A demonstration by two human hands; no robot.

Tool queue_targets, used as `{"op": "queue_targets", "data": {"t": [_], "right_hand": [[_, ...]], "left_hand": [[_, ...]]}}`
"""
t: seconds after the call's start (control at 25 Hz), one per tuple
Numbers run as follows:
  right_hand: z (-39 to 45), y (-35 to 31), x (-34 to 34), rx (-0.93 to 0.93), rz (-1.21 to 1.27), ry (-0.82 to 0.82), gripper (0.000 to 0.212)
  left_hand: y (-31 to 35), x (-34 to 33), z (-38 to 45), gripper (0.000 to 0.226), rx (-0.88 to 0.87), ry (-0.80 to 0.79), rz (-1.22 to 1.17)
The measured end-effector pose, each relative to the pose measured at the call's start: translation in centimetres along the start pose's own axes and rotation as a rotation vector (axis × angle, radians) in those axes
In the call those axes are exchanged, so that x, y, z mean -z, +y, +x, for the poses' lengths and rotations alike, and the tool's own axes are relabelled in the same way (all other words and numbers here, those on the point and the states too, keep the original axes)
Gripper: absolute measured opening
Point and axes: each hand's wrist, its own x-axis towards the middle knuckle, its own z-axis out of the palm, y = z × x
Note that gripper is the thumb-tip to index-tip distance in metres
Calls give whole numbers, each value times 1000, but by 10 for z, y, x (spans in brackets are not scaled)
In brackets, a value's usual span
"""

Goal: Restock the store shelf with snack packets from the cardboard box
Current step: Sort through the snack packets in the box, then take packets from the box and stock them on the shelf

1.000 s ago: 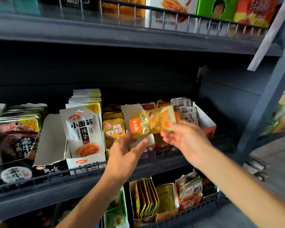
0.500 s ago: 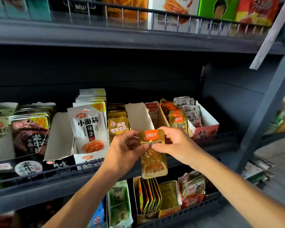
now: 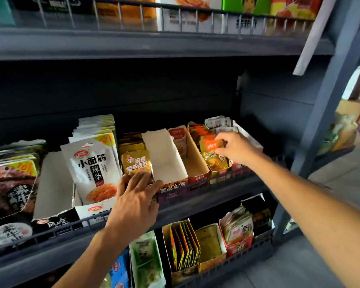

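A gold snack packet (image 3: 212,151) with an orange label stands at the front of a row of like packets in an open display box (image 3: 218,173) on the middle shelf. My right hand (image 3: 236,149) pinches its top right corner. My left hand (image 3: 134,201) lies with spread fingers over the front of the neighbouring box of gold packets (image 3: 136,162), at the shelf's wire rail (image 3: 195,185). An empty white-lined display box (image 3: 166,159) sits between the two hands. The cardboard supply box is out of view.
White noodle-snack pouches (image 3: 92,165) and dark packets (image 3: 10,181) fill the shelf's left side. Another open box (image 3: 192,159) holds one packet at its back. The shelf above (image 3: 154,42) hangs low overhead. A lower shelf (image 3: 206,248) holds more boxes. A grey upright post (image 3: 328,100) stands at right.
The gold packet went from both hands in front of the shelf into the right display box. My left hand let go and dropped onto the box of gold packets at the rail.
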Motion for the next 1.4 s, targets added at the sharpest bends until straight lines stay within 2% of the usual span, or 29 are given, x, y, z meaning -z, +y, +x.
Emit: {"op": "queue_targets", "data": {"t": [0.08, 0.16, 0.32, 0.44, 0.52, 0.56, 0.64, 0.72, 0.8, 0.88, 0.92, 1.0, 1.12, 1.2, 1.28, 1.36, 1.4], "right_hand": [[-6, 4, -18, 9, -221, 244, 38], [-20, 2, -31, 74, -303, 438, 48], [-64, -15, -67, 290, -320, 419, 54], [-118, -37, -111, 440, -172, 404, 37], [-163, -51, -163, 531, -92, 248, 21], [-190, -57, -193, 529, -64, 97, 17], [-242, -65, -253, 448, -48, -326, 19], [-294, -54, -309, 324, -129, -703, 26], [-343, -26, -346, 173, -172, -903, 29], [-386, 0, -369, 105, -254, -1039, 35], [-399, 9, -377, 109, -309, -1076, 36], [-403, 8, -391, 148, -357, -983, 29], [-376, -12, -421, 170, -212, -770, 36], [-357, -17, -450, 204, -179, -807, 52], [-352, -7, -472, 193, -237, -918, 66], [-359, 9, -486, 166, -277, -1019, 81], [-367, 17, -489, 170, -285, -1030, 85]], "left_hand": [[-4, -2, -1, 56, -27, 0, 19], [-6, -5, -5, 67, -40, 29, 32], [-8, -8, -33, 74, -21, 133, 80], [-7, -16, -87, 69, 54, 215, 2], [-9, -38, -151, 67, 155, 150, -85], [-10, -51, -191, 67, 221, 90, -143], [-16, -81, -273, 65, 349, -48, -232], [-20, -112, -343, 59, 390, -295, -311], [-22, -143, -399, 50, 395, -591, -393], [-19, -164, -442, 44, 435, -822, -478], [-16, -167, -454, 45, 496, -901, -498], [-11, -163, -461, 56, 690, -980, -548], [-18, -182, -459, 40, 663, -1047, -553], [-29, -192, -447, 44, 746, -850, -591], [-39, -212, -437, 64, 825, -716, -573], [-48, -231, -429, 93, 882, -766, -558], [-49, -240, -427, 100, 884, -792, -557]]}}
